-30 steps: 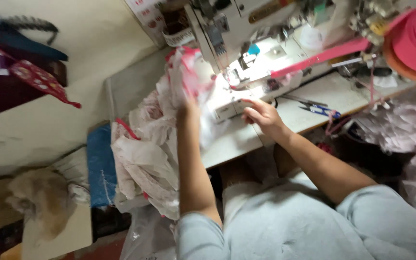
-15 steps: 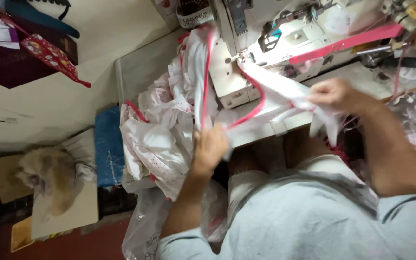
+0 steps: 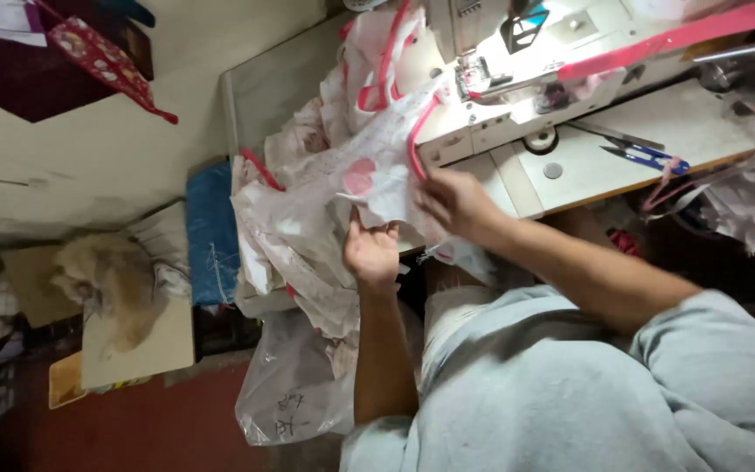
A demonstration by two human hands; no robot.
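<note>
A white printed fabric piece (image 3: 342, 175) with pink trim hangs off the front of the sewing machine (image 3: 517, 52) and spills down over the table edge. My left hand (image 3: 371, 252) grips the fabric from below, fingers curled into the cloth. A little to its right, my right hand (image 3: 454, 203) pinches the fabric edge near the pink binding, just in front of the machine's needle area. A pink binding strip (image 3: 675, 35) runs across the machine top.
Blue-handled thread snips (image 3: 635, 156) lie on the sewing table (image 3: 701, 131). A clear plastic bag (image 3: 294, 385) sits on the floor below the fabric pile. A blue cloth (image 3: 211, 232) and a tan fluffy bundle (image 3: 107, 275) lie to the left.
Both hands have come together at the fabric in front of the machine. The right hand moved left from the table; the view shifted closer.
</note>
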